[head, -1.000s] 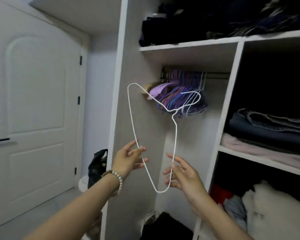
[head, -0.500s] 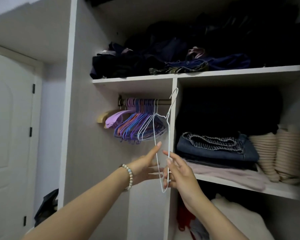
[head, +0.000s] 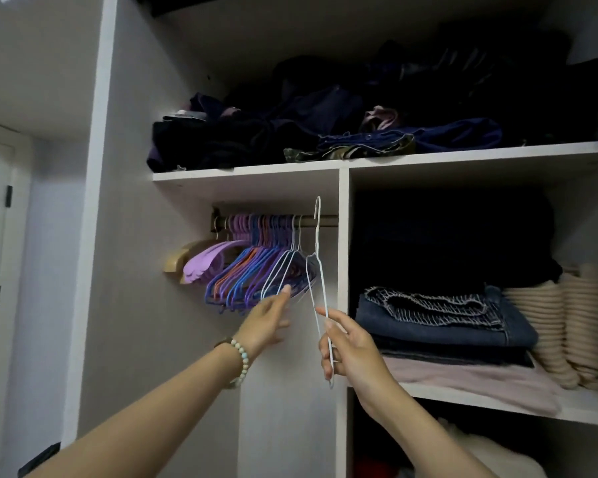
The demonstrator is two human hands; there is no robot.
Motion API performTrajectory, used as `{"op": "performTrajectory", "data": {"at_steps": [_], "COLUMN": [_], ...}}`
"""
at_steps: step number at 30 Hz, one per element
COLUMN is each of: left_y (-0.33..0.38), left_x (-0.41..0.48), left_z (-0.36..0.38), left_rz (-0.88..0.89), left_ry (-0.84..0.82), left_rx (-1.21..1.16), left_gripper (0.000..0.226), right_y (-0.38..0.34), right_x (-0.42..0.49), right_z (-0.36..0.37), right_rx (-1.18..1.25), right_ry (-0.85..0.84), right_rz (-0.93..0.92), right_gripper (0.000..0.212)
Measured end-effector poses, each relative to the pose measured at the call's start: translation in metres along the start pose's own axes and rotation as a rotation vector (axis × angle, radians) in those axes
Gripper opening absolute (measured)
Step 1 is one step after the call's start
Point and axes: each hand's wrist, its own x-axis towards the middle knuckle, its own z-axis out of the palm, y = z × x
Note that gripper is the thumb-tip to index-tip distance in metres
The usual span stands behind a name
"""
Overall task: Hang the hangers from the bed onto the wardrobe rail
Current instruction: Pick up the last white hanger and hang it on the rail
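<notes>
under the shelf (head: 246, 173), at twelve o'clock from our hands, the dark rail (head: 328, 218) carries a packed bunch of hung hangers (head: 252, 270) in purple, blue, orange and white. our right hand (head: 351, 346) is clamped on the lower end of a white wire hanger (head: 317, 238), thumb and fingers pinching the wire. we see this hanger edge-on and upright, its hook crossing the right end of the rail and topping out just above it; we cannot tell whether the hook sits on the rail. our left hand (head: 266, 320), at nine o'clock from the right one, holds nothing, its fingers straight and apart, the fingertips (head: 285, 290) at the bottom of the hung bunch. a bead bracelet (head: 241, 357) circles that wrist. at three o'clock lie folded jeans (head: 446, 319); dark clothes (head: 325, 132) fill the top level.
</notes>
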Motion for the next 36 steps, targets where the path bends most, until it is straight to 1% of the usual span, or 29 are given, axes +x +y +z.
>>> {"op": "performTrajectory", "data": {"at_steps": [2,3,5,7,9,13,16,19,23,28,31,33,35,36], "left_y": [-0.002,-0.003,-0.007,-0.013,-0.019,-0.027,-0.031,-0.033,-0.038,-0.049,-0.054,-0.054,-0.05,-0.046], "left_x": [0.015,0.024,0.043,0.068,0.088,0.116,0.134,0.151,0.173,0.192,0.199,0.201,0.2,0.2], "left_z": [-0.02,-0.03,-0.054,-0.077,-0.096,-0.123,-0.134,-0.136,-0.134,-0.134,-0.135,-0.137,-0.143,-0.147], "left_rz": [0.159,0.216,0.31,0.427,0.489,0.573,0.604,0.619,0.595,0.575,0.572,0.625,0.726,0.779], "left_ry": [0.09,0.112,0.103,0.115,0.124,0.127,0.082,0.057,0.003,-0.013,-0.022,-0.012,0.022,0.048], "left_rx": [0.186,0.248,0.344,0.489,0.61,0.764,0.805,0.811,0.837,0.804,0.795,0.798,0.823,0.834], "left_gripper": [0.052,0.053,0.059,0.072,0.077,0.068,0.059,0.063,0.062,0.06,0.06,0.058,0.061,0.067], "right_y": [0.008,0.011,0.018,0.023,0.026,0.032,0.034,0.033,0.036,0.043,0.048,0.053,0.057,0.056], "right_x": [0.015,0.021,0.034,0.049,0.065,0.099,0.126,0.155,0.193,0.235,0.252,0.255,0.253,0.252], "right_z": [0.007,0.011,0.022,0.032,0.041,0.057,0.065,0.068,0.063,0.053,0.049,0.049,0.052,0.056], "right_rx": [-0.003,0.0,0.005,-0.005,-0.032,-0.088,-0.108,-0.142,-0.167,-0.171,-0.186,-0.231,-0.319,-0.366], "right_ry": [0.037,0.058,0.099,0.143,0.189,0.26,0.312,0.346,0.389,0.392,0.376,0.318,0.286,0.29], "right_rz": [0.001,0.002,-0.006,-0.014,-0.013,-0.007,-0.005,-0.011,0.0,0.04,0.095,0.171,0.248,0.263], "right_gripper": [0.026,0.026,0.025,0.025,0.025,0.023,0.023,0.024,0.023,0.021,0.019,0.018,0.018,0.026]}}
